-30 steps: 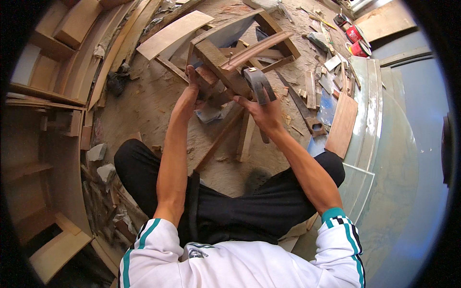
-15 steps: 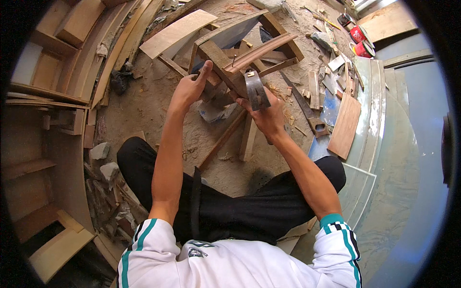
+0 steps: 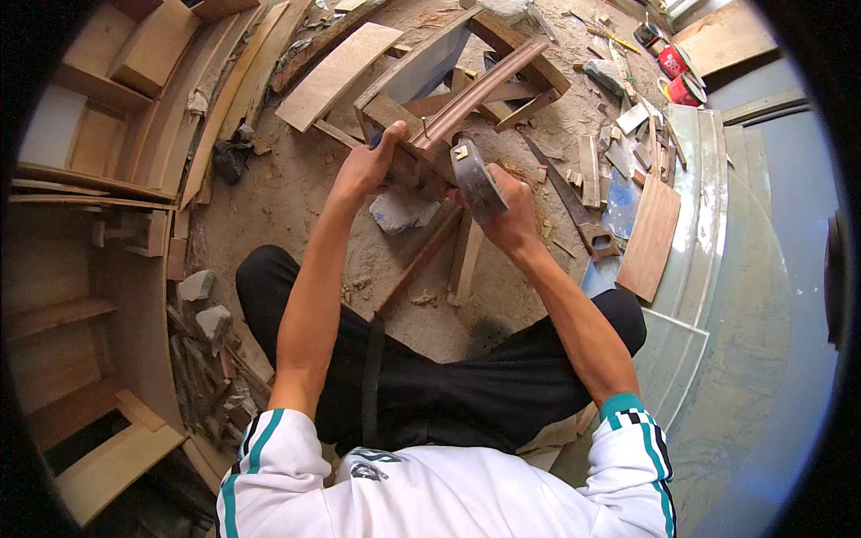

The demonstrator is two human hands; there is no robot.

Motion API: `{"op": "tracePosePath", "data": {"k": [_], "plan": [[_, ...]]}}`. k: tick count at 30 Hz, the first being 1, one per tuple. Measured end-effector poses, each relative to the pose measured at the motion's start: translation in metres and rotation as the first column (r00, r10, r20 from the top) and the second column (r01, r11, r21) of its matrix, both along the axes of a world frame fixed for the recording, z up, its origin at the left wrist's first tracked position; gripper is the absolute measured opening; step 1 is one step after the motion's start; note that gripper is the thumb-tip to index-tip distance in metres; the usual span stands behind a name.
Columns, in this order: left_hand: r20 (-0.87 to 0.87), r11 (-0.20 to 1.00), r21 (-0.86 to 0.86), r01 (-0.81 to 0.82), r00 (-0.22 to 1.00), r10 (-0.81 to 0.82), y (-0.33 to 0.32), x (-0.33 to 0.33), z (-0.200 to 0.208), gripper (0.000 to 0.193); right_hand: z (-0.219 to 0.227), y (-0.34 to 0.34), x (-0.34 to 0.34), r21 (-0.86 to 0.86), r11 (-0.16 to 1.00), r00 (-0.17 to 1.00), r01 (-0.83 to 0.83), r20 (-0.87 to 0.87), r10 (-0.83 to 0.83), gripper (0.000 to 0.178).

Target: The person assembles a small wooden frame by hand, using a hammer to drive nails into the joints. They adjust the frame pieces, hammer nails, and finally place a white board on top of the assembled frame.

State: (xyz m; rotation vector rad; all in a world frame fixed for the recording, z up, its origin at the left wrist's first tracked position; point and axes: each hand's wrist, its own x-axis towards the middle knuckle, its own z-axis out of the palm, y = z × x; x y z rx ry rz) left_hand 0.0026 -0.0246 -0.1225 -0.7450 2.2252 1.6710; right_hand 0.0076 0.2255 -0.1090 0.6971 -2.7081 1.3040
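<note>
My left hand (image 3: 366,169) is closed on the near left corner of a wooden frame (image 3: 387,111), thumb on top and fingers hidden beneath. A reddish grooved moulding strip (image 3: 484,91) lies slantwise across that frame. Near the strip's close end a nail (image 3: 425,125) stands up, beside my left thumb. In my right hand (image 3: 509,213) is a claw hammer (image 3: 479,182), its dark metal head just right of the strip's near end and apart from the nail. Most of the hammer's handle is hidden by the hand.
A handsaw (image 3: 574,204) lies on the dusty floor at right, near wood offcuts and a flat board (image 3: 649,238). Glass sheets (image 3: 708,206) lie farther right. Red cans (image 3: 683,90) stand at far right. Wooden cabinets (image 3: 134,296) line the left. A thin panel (image 3: 341,73) lies beyond my left hand.
The moulding strip and frame have turned, so the strip points more steeply away from me. My left hand has shifted slightly right with the frame's corner. The hammer head has tilted and moved slightly.
</note>
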Motion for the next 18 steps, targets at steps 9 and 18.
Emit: {"op": "tracePosePath", "data": {"k": [9, 18], "plan": [[-0.005, 1.0, -0.014, -0.017, 1.0, 0.017, 0.001, 0.0, 0.0, 0.106, 0.01, 0.006, -0.005, -0.054, 0.998, 0.976, -0.017, 0.218, 0.028, 0.038], [-0.034, 0.991, -0.127, -0.03, 0.999, 0.026, 0.001, -0.001, -0.002, 0.102, 0.007, 0.012, -0.009, -0.133, 0.988, 0.981, -0.084, 0.164, 0.105, 0.04]]}}
